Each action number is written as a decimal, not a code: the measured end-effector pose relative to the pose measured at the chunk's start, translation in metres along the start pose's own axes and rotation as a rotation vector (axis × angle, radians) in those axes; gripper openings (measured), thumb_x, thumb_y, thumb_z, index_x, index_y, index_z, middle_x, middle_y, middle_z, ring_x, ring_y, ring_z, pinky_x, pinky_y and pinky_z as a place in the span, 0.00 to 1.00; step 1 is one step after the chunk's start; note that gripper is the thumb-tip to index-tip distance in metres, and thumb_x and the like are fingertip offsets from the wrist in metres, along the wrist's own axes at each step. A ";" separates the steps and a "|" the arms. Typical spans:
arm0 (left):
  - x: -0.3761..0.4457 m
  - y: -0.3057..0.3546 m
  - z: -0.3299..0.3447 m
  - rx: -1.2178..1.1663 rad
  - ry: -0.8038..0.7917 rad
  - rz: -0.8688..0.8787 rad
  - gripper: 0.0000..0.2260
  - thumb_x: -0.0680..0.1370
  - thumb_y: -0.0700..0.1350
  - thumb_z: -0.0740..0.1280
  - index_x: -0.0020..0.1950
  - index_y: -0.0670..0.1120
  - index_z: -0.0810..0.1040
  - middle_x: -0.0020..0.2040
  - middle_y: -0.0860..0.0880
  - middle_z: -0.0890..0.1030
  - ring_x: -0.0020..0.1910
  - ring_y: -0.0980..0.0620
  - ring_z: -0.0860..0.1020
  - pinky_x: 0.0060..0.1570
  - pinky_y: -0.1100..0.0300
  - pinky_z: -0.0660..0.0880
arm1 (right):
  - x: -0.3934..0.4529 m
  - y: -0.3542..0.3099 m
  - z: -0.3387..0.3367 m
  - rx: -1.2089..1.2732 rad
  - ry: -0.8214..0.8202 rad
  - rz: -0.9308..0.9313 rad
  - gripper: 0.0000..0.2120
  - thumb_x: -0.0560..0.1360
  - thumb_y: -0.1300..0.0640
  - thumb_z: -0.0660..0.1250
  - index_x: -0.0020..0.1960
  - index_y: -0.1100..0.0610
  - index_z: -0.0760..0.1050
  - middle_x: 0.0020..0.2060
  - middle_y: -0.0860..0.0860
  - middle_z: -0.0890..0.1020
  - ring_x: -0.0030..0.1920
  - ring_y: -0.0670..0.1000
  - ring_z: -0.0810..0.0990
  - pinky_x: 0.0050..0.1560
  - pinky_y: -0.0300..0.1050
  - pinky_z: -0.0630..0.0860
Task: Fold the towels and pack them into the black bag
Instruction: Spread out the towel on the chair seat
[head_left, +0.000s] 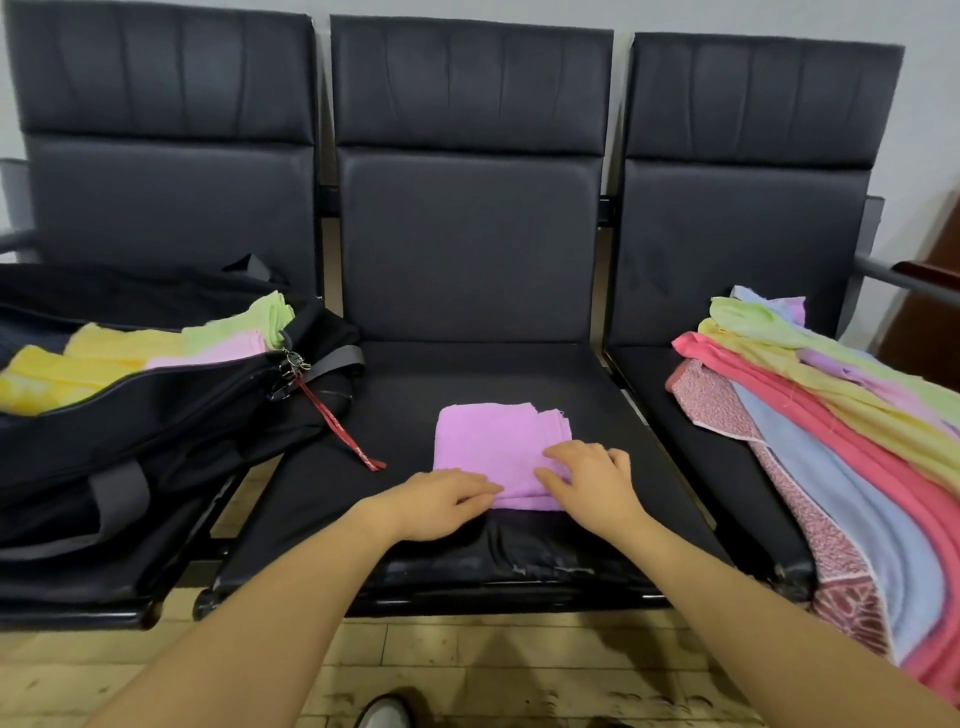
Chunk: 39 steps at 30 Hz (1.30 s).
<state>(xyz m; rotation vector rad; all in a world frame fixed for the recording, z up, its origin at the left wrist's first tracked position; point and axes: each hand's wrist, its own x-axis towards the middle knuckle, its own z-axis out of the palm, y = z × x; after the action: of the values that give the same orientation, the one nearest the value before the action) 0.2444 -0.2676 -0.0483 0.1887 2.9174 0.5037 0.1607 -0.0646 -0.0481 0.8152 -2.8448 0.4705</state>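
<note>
black bag (156, 415) cut off left, towel pile (831, 441) cut off right

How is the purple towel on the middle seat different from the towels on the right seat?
The purple towel is folded into a compact square; the pile of towels lies unfolded and draped over the seat edge. The purple towel is a single piece in one colour; the pile mixes green, yellow, pink, blue and a patterned red. The left hand and right hand touch the purple towel; the pile is untouched. Neither is in the black bag.

Bare forearms, no sleeves; a pale shoe (382, 713) below
</note>
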 end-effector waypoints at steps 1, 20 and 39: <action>0.000 -0.003 0.000 0.012 0.046 0.002 0.18 0.83 0.54 0.53 0.72 0.56 0.69 0.72 0.57 0.68 0.72 0.54 0.64 0.71 0.49 0.61 | -0.001 0.000 0.000 -0.031 -0.020 0.044 0.20 0.79 0.42 0.58 0.68 0.47 0.71 0.63 0.46 0.76 0.64 0.50 0.70 0.61 0.46 0.56; 0.008 -0.006 0.003 -0.082 0.241 0.026 0.11 0.77 0.55 0.66 0.52 0.52 0.83 0.51 0.55 0.76 0.52 0.54 0.74 0.57 0.54 0.72 | -0.025 0.021 -0.013 -0.122 -0.020 -0.180 0.23 0.75 0.35 0.57 0.56 0.47 0.80 0.66 0.42 0.70 0.68 0.47 0.64 0.60 0.43 0.50; 0.018 -0.016 0.013 -0.126 0.336 -0.088 0.17 0.73 0.62 0.67 0.46 0.49 0.75 0.43 0.56 0.76 0.44 0.52 0.72 0.46 0.57 0.65 | 0.012 0.004 -0.010 0.278 -0.035 -0.075 0.13 0.81 0.48 0.60 0.52 0.53 0.80 0.49 0.46 0.81 0.48 0.45 0.64 0.60 0.43 0.55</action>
<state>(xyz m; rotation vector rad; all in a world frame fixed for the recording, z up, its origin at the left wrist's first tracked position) 0.2276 -0.2752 -0.0682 -0.0468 3.1819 0.7698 0.1486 -0.0639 -0.0374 0.9801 -2.8054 0.8619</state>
